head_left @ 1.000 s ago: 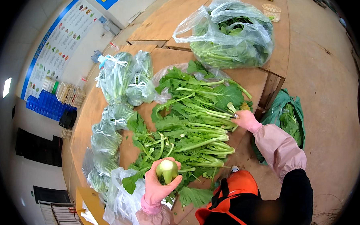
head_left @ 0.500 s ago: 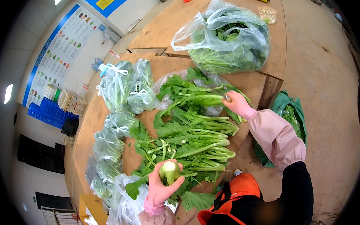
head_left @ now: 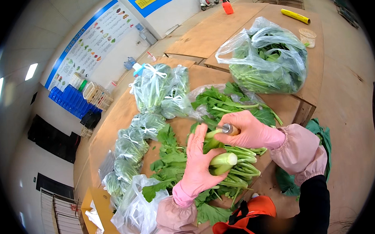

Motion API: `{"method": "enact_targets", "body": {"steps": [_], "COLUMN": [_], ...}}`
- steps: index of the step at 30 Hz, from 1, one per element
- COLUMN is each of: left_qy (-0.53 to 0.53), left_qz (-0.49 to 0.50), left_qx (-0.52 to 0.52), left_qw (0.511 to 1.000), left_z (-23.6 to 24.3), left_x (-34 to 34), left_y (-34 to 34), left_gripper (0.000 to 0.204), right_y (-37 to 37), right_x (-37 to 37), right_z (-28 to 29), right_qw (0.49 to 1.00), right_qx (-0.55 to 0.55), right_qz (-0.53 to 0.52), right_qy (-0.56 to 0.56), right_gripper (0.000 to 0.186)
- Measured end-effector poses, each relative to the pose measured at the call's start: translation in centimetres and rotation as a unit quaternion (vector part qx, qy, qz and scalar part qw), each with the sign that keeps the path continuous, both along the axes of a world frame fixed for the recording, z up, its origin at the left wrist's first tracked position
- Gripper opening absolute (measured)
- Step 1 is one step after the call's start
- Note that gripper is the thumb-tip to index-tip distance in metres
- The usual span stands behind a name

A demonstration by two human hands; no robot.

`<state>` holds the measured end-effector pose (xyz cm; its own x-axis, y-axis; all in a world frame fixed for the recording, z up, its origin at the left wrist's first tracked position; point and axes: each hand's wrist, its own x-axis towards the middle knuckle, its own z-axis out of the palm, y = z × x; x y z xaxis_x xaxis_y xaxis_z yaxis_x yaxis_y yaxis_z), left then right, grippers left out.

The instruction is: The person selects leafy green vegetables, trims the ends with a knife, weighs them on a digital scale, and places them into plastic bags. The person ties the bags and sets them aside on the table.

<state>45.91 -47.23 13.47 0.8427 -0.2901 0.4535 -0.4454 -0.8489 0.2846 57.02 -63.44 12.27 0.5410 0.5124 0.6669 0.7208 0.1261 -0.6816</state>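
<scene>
My left hand (head_left: 198, 166), in a pink glove, is closed around a thick pale-green stalk (head_left: 225, 159) of leafy greens, its cut end facing right. Close to its fingertips, my gloved right hand (head_left: 250, 129) grips a wooden-handled knife (head_left: 230, 129) with a metal collar; the blade is mostly hidden. Another pale stem (head_left: 211, 135) lies between the two hands; which one holds it, if either, I cannot tell. Below them, leafy greens (head_left: 244, 171) are spread on the wooden table (head_left: 188, 129), their stem ends toward the right. More loose leaves (head_left: 220, 104) lie beyond my hands.
Tied clear bags of greens (head_left: 152, 87) line the table's left side. A large open plastic bag of greens (head_left: 269, 63) stands at the far right. Crumpled empty bags (head_left: 135, 207) and a cardboard box (head_left: 93, 209) are near left. A green sack (head_left: 288, 181) sits beside the table at right.
My right hand has come left and nearer, from the far greens to beside my left hand. My left hand has moved right and farther out with its stalk. The view has shifted too.
</scene>
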Motion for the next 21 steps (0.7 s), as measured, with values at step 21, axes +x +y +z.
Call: {"method": "enact_targets", "body": {"steps": [21], "left_qy": [0.003], "left_qz": [0.031], "left_qx": [-0.041], "left_qw": [0.999], "left_z": [0.2], "left_x": [-0.9], "left_y": [0.8], "left_gripper": [0.047], "right_y": [-1.4], "right_x": [1.3], "right_z": [-1.2], "right_qw": [0.951], "right_qx": [-0.191], "right_qz": [-0.139], "right_qy": [-0.198], "right_gripper": [0.019]}}
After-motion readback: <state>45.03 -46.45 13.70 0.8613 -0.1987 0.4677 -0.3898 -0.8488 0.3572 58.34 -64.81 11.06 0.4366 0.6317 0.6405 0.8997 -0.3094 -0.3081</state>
